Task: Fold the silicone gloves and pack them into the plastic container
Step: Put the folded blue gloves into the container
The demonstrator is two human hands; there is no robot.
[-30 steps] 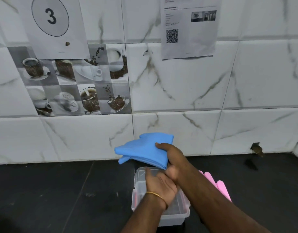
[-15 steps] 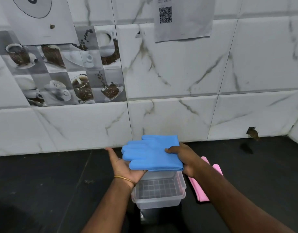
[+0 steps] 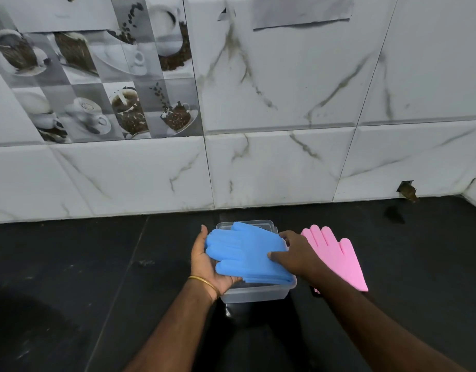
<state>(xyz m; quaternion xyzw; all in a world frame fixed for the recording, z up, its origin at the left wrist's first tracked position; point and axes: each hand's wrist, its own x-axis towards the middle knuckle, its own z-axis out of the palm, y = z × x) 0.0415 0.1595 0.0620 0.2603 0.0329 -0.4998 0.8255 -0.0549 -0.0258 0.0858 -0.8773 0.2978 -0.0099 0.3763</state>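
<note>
The folded blue silicone gloves point(image 3: 245, 253) lie across the top of the clear plastic container point(image 3: 254, 295), finger ends pointing left. My left hand point(image 3: 204, 267) cups their left side from below, a gold bangle on the wrist. My right hand point(image 3: 296, 253) grips their right edge, thumb on top. Pink silicone gloves point(image 3: 336, 257) lie flat on the black counter just right of the container, partly hidden by my right arm. Most of the container's inside is covered by the blue gloves.
The black counter point(image 3: 97, 277) runs to a white marble-tiled wall point(image 3: 285, 162) right behind the container. A small hole in the wall base point(image 3: 407, 189) sits at the far right. A coffee-picture tile and a paper sheet hang on the wall above.
Both hands have lowered the blue gloves from above the container down onto its opening. The view has tilted down, and more of the pink gloves shows.
</note>
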